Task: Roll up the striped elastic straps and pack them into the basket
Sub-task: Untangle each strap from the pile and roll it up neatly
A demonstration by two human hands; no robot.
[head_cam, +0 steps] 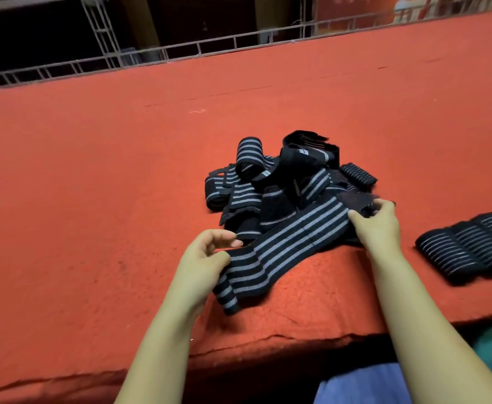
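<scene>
A black strap with grey stripes (285, 243) is stretched flat between my two hands on the red table. My left hand (204, 258) pinches it near its lower end, whose tail hangs toward the table's front edge. My right hand (377, 225) grips the strap's dark velcro end. Behind it lies a tangled pile of loose striped straps (274, 182). Three rolled straps (469, 246) lie side by side at the right, and another roll (358, 174) rests behind the pile. No basket is in view.
The table is covered in red felt (93, 185) and its front edge (268, 339) runs just below my hands. A metal rail frame (180, 49) lines the far edge. My lap in blue cloth (361, 383) shows under the table.
</scene>
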